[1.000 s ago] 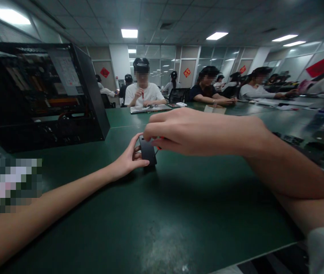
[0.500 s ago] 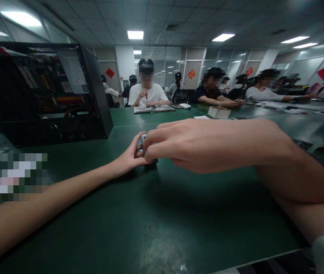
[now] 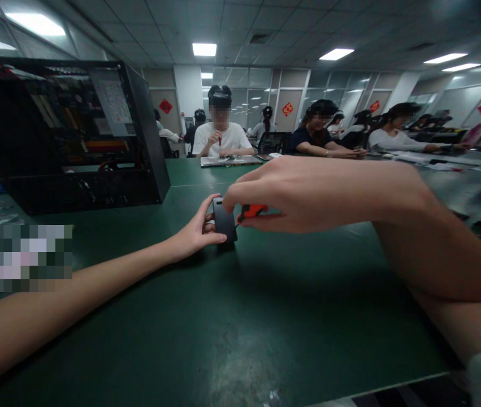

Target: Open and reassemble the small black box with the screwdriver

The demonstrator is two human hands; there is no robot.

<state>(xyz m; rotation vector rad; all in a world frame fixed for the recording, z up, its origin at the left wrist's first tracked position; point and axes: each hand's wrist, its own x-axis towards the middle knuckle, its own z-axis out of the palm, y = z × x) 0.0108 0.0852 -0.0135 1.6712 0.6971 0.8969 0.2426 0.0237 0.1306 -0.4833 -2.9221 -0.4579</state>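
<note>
Green desk [image 3: 232, 316] carries a small dark device [image 3: 225, 220] stood on edge at mid-desk. Left hand [image 3: 193, 234] pinches it upright, evidently to steady it. Right hand [image 3: 308, 195] grips an orange-handled screwdriver [image 3: 251, 212], tip against the device. Open computer case [image 3: 66, 135] stands behind.

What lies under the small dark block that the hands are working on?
The small dark block stands on the green table mat. Its base is hidden; the left hand covers its far side.
</note>
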